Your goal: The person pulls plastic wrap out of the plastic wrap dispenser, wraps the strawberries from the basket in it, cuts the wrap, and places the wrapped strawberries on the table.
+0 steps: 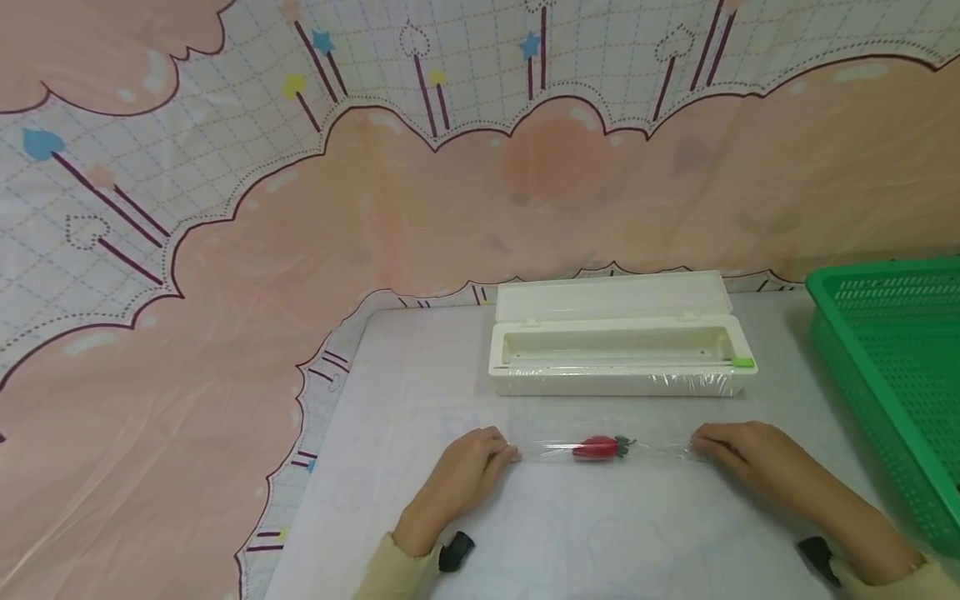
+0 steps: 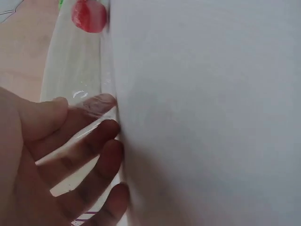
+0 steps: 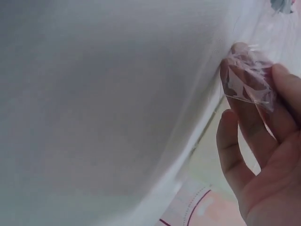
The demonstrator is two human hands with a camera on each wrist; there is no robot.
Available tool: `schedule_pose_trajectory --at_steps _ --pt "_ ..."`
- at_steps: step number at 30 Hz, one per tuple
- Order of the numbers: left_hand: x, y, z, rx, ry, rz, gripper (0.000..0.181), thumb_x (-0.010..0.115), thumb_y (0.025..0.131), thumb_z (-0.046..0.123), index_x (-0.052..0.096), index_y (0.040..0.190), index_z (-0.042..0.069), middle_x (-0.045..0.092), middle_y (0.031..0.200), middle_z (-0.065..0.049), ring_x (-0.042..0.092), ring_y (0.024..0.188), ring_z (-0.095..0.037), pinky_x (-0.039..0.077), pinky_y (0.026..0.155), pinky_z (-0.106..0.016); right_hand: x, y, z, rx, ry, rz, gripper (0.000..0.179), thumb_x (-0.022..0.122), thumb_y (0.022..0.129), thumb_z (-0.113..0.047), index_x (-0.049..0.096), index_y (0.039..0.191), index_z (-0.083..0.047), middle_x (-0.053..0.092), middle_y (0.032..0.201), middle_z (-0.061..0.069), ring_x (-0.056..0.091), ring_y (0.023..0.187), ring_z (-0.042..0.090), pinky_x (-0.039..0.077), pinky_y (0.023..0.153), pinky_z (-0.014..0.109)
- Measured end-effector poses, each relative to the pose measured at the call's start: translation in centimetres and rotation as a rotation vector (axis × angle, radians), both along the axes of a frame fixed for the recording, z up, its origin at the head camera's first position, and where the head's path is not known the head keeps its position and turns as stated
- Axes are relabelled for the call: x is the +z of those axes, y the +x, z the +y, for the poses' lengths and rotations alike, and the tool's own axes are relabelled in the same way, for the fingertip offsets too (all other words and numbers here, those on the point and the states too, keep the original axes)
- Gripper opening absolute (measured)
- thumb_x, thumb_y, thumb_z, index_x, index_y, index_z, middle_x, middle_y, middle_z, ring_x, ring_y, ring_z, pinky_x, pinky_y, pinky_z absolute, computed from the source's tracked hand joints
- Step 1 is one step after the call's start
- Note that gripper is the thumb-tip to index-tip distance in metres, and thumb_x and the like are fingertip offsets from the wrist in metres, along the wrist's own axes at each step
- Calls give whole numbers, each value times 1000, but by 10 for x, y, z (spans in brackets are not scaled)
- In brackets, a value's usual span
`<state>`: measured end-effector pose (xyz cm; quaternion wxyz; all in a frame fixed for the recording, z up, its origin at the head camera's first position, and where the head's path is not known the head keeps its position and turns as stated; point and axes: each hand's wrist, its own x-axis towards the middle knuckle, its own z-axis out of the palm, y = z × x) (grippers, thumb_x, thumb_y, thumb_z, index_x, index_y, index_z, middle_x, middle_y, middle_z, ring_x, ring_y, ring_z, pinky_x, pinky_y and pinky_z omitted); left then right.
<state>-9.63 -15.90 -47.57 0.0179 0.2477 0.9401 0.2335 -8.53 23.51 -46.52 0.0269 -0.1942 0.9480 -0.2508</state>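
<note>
A red fruit or vegetable with a green leafy cap [image 1: 597, 448], its exact kind unclear, lies within a strip of clear cling film [image 1: 543, 451] low over the white table. My left hand [image 1: 467, 468] pinches the film's left end between thumb and fingers. At the opposite end, my right hand [image 1: 757, 458] pinches the gathered film [image 3: 251, 77], which looks crumpled against the fingertips in the right wrist view. The left wrist view shows the rounded red end [image 2: 89, 16] beyond the left fingers. Behind both hands stands a white cling film dispenser [image 1: 622, 383] with its lid raised.
A green slider [image 1: 742, 362] sits at the right end of the dispenser. To the right is a green perforated basket [image 1: 855, 392]. A patterned pink and white cloth [image 1: 225, 417] covers the area behind and left of the white table surface [image 1: 600, 542].
</note>
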Motion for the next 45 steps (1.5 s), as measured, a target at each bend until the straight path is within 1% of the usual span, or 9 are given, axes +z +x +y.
schedule_pose_trajectory --at_steps 7,10,15,19,25,31,35,41,45 --pt "-1 -9 6 72 11 -36 30 57 101 25 70 75 17 53 67 12 46 63 -4 42 62 -22 -1 -6 -6 -80 24 -18 10 69 92 -18 78 87 -16 71 78 -11 60 68 0 50 60 29" --pt "-1 -11 9 119 7 -64 31 58 100 24 70 73 17 56 67 11 48 64 -4 43 63 -22 0 -8 -8 -95 30 -45 12 69 93 -18 77 85 -14 68 71 -12 56 63 1 47 57 27" --pt "3 -16 16 200 13 -159 32 58 99 26 74 73 18 63 68 7 49 63 -6 41 60 -24 2 -10 -15 -103 50 -85 21 64 95 -15 71 76 -14 56 62 -12 46 58 6 39 54 27" --pt "7 -19 20 259 13 -241 35 58 99 27 75 70 18 54 57 7 43 56 -8 34 53 -24 2 -13 -19 -117 54 -113 28 61 97 -14 63 70 -16 49 58 -9 43 56 9 34 52 27" --pt "9 -25 24 303 23 -287 40 58 98 27 72 62 15 49 49 8 40 49 -9 30 46 -24 1 -17 -21 -156 50 -114 27 66 94 -16 65 68 -13 51 57 -7 44 56 11 36 52 29" --pt "9 -30 24 347 73 -307 36 65 93 30 74 62 14 59 50 6 46 50 -10 33 46 -23 1 -18 -22 -207 47 -95 27 71 91 -20 66 65 -13 52 55 -8 45 55 11 37 51 29" --pt "5 -34 23 374 71 -304 36 68 90 33 73 60 15 57 47 7 47 49 -9 33 47 -23 1 -18 -24 -231 39 -74 27 73 89 -21 65 64 -13 51 54 -7 45 53 12 35 49 29" --pt "1 -35 23 397 70 -276 35 71 88 36 73 60 15 56 46 8 48 46 -7 35 45 -22 1 -17 -24 -250 63 -14 27 76 86 -25 65 65 -13 51 54 -8 44 52 12 34 47 29" --pt "0 -35 24 447 78 -233 35 73 86 38 70 59 15 53 44 7 50 45 -9 36 44 -24 1 -16 -24 -271 91 63 31 81 81 -29 60 62 -16 51 53 -7 43 49 13 33 44 29"
